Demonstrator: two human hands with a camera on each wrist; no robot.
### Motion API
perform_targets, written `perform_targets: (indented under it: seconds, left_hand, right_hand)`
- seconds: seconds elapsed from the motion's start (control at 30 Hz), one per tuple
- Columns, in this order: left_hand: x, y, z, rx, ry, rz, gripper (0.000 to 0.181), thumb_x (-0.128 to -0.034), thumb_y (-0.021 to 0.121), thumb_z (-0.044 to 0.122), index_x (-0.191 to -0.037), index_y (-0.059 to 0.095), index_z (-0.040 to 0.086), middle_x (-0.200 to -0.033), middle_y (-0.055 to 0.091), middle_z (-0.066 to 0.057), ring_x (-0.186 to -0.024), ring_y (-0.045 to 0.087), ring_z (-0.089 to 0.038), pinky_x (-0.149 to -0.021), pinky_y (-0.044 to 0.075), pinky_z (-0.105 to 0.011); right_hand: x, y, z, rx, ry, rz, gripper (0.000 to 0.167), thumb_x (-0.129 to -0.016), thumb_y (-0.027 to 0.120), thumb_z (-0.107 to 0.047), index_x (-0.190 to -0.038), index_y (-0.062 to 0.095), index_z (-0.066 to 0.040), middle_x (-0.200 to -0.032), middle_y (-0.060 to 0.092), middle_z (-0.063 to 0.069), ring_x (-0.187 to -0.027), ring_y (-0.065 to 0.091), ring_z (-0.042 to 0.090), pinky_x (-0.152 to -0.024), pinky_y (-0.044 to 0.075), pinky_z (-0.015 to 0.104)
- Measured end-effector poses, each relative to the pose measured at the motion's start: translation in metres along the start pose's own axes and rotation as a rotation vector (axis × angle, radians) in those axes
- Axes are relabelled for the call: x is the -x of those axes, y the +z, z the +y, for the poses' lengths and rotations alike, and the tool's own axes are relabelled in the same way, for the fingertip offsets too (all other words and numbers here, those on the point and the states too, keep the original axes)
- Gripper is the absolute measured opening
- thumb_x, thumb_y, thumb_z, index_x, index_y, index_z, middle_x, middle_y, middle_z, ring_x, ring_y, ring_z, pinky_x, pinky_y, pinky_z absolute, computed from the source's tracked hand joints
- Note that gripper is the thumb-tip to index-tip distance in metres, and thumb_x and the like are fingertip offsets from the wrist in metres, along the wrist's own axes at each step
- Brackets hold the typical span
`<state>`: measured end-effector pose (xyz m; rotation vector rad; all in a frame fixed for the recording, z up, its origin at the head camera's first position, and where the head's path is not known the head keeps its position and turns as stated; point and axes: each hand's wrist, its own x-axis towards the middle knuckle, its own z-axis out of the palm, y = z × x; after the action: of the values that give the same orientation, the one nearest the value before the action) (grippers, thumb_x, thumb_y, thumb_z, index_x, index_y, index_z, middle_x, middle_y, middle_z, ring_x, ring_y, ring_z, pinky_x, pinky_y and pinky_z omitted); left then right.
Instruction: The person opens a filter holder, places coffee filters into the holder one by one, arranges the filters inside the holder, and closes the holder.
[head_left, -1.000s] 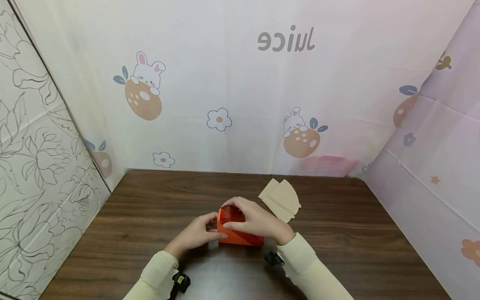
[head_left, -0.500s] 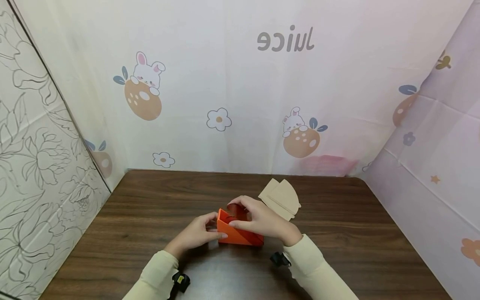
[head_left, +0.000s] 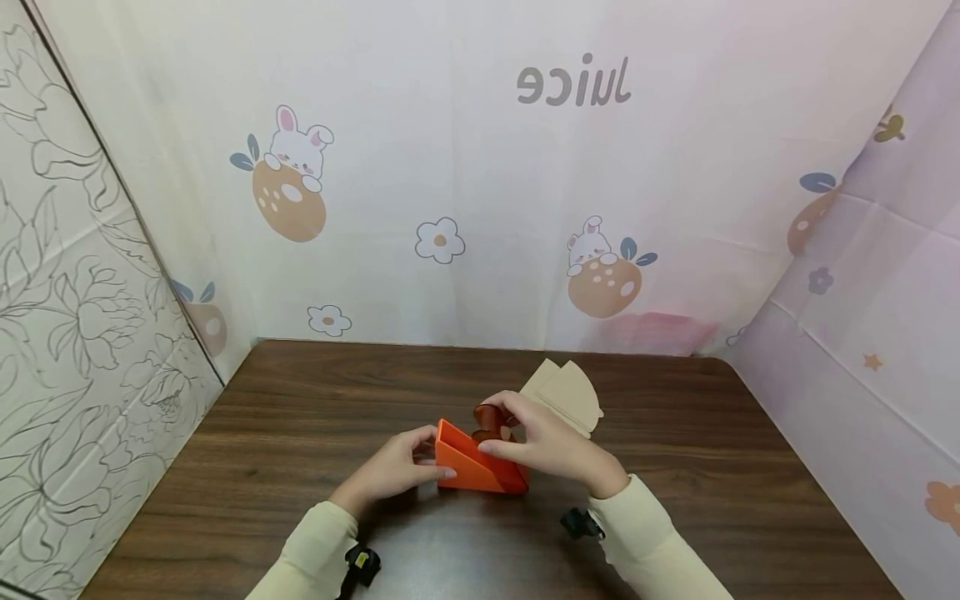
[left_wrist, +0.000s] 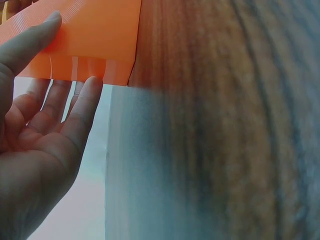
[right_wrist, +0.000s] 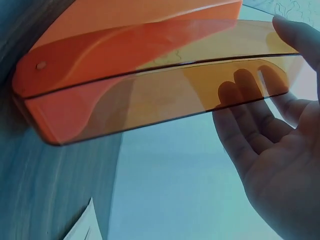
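Observation:
An orange filter holder (head_left: 467, 473) with a slanted, open top stands on the table. My left hand (head_left: 388, 471) steadies its left end, the thumb on the front face and the fingers (left_wrist: 89, 95) against the end wall. A translucent amber lid (right_wrist: 165, 95) is joined to the holder at the low right end, where a pivot dot shows in the right wrist view. My right hand (head_left: 546, 444) grips the lid's free end between thumb and fingers, tilted up away from the holder. The holder's inside is mostly hidden from the head view.
Tan cone-shaped paper coffee filters (head_left: 576, 393) lie overlapping behind my right hand, partly covered by it. The dark wood table (head_left: 337, 392) meets a printed curtain (head_left: 375, 167) at the back, and more printed cloth hangs at both sides.
My right hand has swung the amber lid up and to the right, away from the holder's top, uncovering the slanted opening. The left hand and the holder stay put.

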<state>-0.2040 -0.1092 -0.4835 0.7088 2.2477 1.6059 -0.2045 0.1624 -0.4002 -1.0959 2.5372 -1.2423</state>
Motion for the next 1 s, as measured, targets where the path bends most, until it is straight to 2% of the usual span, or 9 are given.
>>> perform_targets:
  seconds: [0.3,0.47,0.6,0.73,0.9,1.0]
  left_hand:
    - [0.0,0.001,0.0,0.011,-0.002,-0.003,0.037,-0.087,0.081,0.022,-0.119,0.064,0.015,-0.11,0.069,0.002,-0.106,0.064,-0.018,-0.089,0.054,-0.027]
    - [0.0,0.0,0.0,-0.002,0.008,0.002,0.037,-0.0866,0.082,0.021,-0.118,0.064,0.013,-0.109,0.069,0.001,-0.104,0.064,-0.018,-0.089,0.054,-0.028]
    - [0.001,0.0,0.0,-0.002,-0.002,0.004,0.037,-0.0865,0.082,0.022,-0.118,0.064,0.014,-0.109,0.069,0.002,-0.104,0.064,-0.019,-0.088,0.054,-0.028]
    - [0.001,0.0,0.001,0.007,0.006,0.005,0.036,-0.0873,0.081,0.017,-0.118,0.064,0.01,-0.109,0.069,-0.001,-0.104,0.064,-0.021,-0.087,0.053,-0.027]
    - [0.001,0.0,0.001,0.004,0.008,0.006,0.036,-0.0875,0.08,0.016,-0.119,0.063,0.009,-0.11,0.069,-0.001,-0.104,0.064,-0.021,-0.088,0.053,-0.026]
    - [0.0,0.0,0.0,0.003,0.005,0.003,0.037,-0.0873,0.081,0.019,-0.118,0.064,0.011,-0.11,0.069,0.0,-0.105,0.064,-0.02,-0.089,0.053,-0.028]
  right_hand:
    - [0.014,-0.009,0.003,0.004,0.027,0.034,0.044,-0.09,0.076,-0.042,-0.124,0.056,-0.022,-0.107,0.062,-0.011,-0.098,0.062,0.012,-0.09,0.053,0.041]
    - [0.022,-0.014,0.005,0.022,0.062,0.044,0.047,-0.089,0.075,-0.045,-0.126,0.056,-0.024,-0.106,0.064,-0.012,-0.098,0.062,0.012,-0.089,0.054,0.039]
    - [0.025,-0.017,0.006,-0.007,0.079,0.043,0.045,-0.089,0.076,-0.041,-0.125,0.055,-0.024,-0.106,0.064,-0.009,-0.095,0.063,0.014,-0.084,0.056,0.041]
    - [0.029,-0.021,0.006,-0.024,0.105,0.039,0.045,-0.09,0.076,-0.04,-0.126,0.055,-0.024,-0.107,0.064,-0.008,-0.096,0.063,0.017,-0.084,0.055,0.039]
    - [0.035,-0.026,0.007,-0.013,0.089,0.05,0.048,-0.09,0.075,-0.043,-0.128,0.055,-0.022,-0.107,0.065,-0.01,-0.098,0.063,0.015,-0.09,0.053,0.045]
    - [0.039,-0.029,0.01,-0.01,0.08,0.053,0.047,-0.091,0.075,-0.041,-0.128,0.055,-0.022,-0.107,0.065,-0.01,-0.097,0.063,0.015,-0.09,0.053,0.039]
